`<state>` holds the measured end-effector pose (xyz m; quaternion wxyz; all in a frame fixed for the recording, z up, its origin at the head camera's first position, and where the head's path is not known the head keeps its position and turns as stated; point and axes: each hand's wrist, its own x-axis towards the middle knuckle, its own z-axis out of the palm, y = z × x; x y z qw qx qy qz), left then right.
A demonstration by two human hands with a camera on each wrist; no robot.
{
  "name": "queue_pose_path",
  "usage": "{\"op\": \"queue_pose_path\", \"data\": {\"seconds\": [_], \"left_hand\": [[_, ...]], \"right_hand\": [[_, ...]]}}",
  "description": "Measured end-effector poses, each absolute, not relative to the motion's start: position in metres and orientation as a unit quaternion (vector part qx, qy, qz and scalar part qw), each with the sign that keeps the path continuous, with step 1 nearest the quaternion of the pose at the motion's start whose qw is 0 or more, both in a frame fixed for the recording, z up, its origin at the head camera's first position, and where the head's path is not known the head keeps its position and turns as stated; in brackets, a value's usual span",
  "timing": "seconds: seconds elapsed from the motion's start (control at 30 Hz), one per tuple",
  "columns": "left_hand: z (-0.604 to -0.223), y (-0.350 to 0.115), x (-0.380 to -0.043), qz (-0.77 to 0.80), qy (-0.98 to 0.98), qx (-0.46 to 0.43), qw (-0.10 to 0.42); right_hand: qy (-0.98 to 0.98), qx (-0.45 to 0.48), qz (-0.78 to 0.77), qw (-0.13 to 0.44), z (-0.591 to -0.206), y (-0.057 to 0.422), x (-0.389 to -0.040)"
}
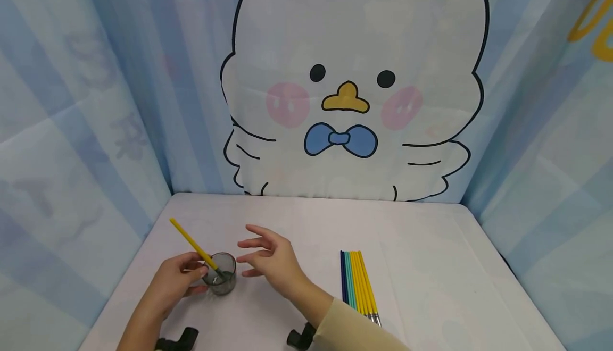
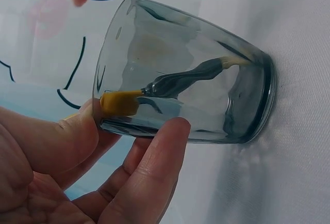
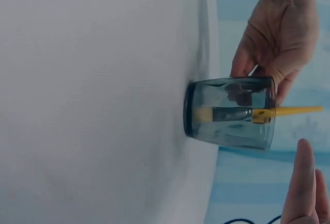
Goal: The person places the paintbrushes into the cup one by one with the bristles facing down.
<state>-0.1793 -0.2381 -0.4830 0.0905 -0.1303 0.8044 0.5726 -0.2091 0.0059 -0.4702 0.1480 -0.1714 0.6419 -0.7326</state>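
A smoky clear glass (image 1: 229,286) stands upright on the table, left of the middle. One paintbrush with a yellow handle (image 1: 189,237) leans in it, its metal ferrule and pale bristles (image 3: 203,114) down near the bottom. My left hand (image 1: 167,283) holds the glass at its left side, thumb by the rim and fingers along the wall, as the left wrist view shows on the glass (image 2: 201,48). To the right of the glass, my right hand (image 1: 275,260) hovers with fingers spread, apart from it and holding nothing.
Right of the right forearm lies a row of several paintbrushes (image 1: 355,276) with dark blue, teal and yellow handles, their lower ends partly hidden by the sleeve (image 1: 354,329). A white cloth covers the table (image 1: 431,266). Printed curtains (image 1: 191,74) hang behind and at both sides.
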Motion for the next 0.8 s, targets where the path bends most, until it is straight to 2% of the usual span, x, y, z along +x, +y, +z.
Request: {"op": "queue_pose_path", "data": {"seconds": [0.8], "left_hand": [[-0.481,-0.238,-0.178,0.575,0.803,-0.126,0.095]], "right_hand": [[0.678,-0.095,-0.718,0.127,-0.474,0.098,-0.187]]}}
